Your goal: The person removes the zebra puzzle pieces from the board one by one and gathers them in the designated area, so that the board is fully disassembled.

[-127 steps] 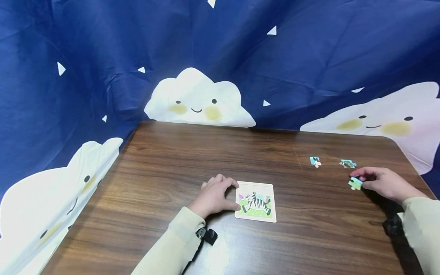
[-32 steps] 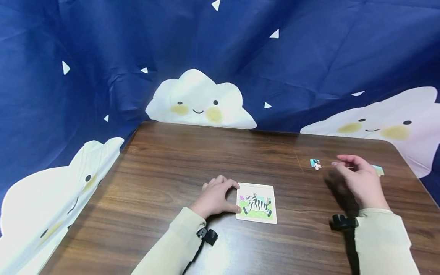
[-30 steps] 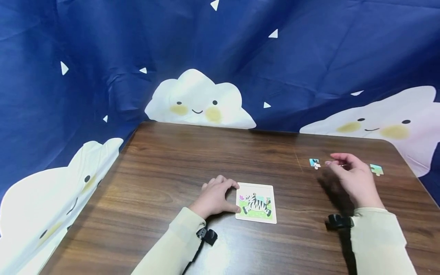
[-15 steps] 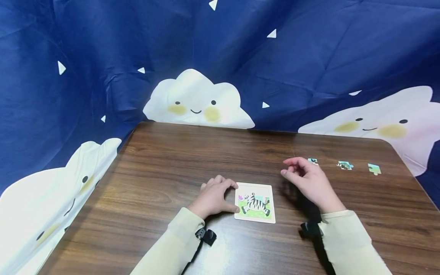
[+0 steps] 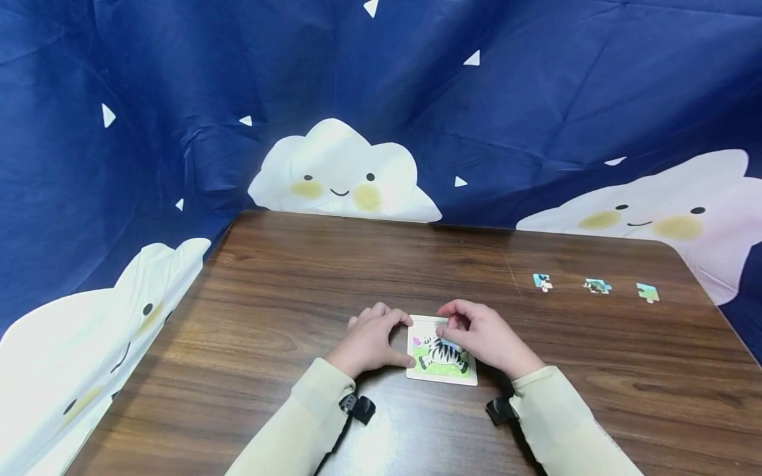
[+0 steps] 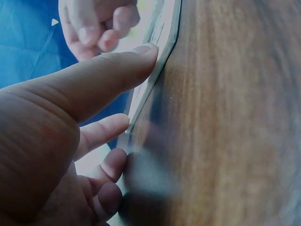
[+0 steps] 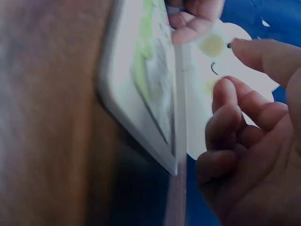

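A square zebra jigsaw board (image 5: pixel 441 380) with a white rim lies on the table before me. Its left edge is touched by my left hand (image 5: pixel 369 340), the thumb at the lower part and the index finger at the top corner. The left wrist view shows that thumb (image 6: pixel 127 66) fairly straight on the rim. Over the board's upper right hovers my right hand (image 5: pixel 488 340), hiding part of the picture. In the right wrist view, a gap parts its thumb from its index finger, and nothing shows between them; the other fingers (image 7: pixel 225 127) are loosely bent.
Three loose jigsaw pieces lie in a row at the right back: a blue and white one (image 5: pixel 542 283), a blue-green one (image 5: pixel 597 286) and a blue and green one (image 5: pixel 648 292). Behind the wooden table (image 5: pixel 286 277) hangs a blue cloud-print cloth (image 5: pixel 381 79).
My right hand set the blue and green piece down further right and back, passed over the other pieces, then moved left to the board. My left hand stayed at the board's edge.
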The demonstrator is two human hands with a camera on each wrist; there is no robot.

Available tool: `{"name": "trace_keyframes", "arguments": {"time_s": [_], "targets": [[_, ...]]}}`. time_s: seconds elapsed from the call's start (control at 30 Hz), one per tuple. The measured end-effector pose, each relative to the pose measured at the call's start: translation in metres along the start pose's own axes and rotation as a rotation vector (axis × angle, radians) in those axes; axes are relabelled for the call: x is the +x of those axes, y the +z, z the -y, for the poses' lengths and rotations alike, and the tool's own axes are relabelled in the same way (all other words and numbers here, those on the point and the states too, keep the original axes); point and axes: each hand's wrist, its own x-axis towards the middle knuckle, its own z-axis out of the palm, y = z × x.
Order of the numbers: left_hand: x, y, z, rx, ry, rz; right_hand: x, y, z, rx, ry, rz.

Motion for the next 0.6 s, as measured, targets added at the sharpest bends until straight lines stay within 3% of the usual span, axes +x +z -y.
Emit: {"name": "trace_keyframes", "arguments": {"time_s": [0.27, 0.6], "targets": [[-0.001, -0.001, -0.001, -0.008, -0.002, 0.001, 0.000, 0.016, 0.004, -0.064, -0.022, 0.138], [0.000, -0.001, 0.000, -0.013, 0.001, -0.001, -0.002, 0.024, 0.006, -0.130, -0.099, 0.121]]}}
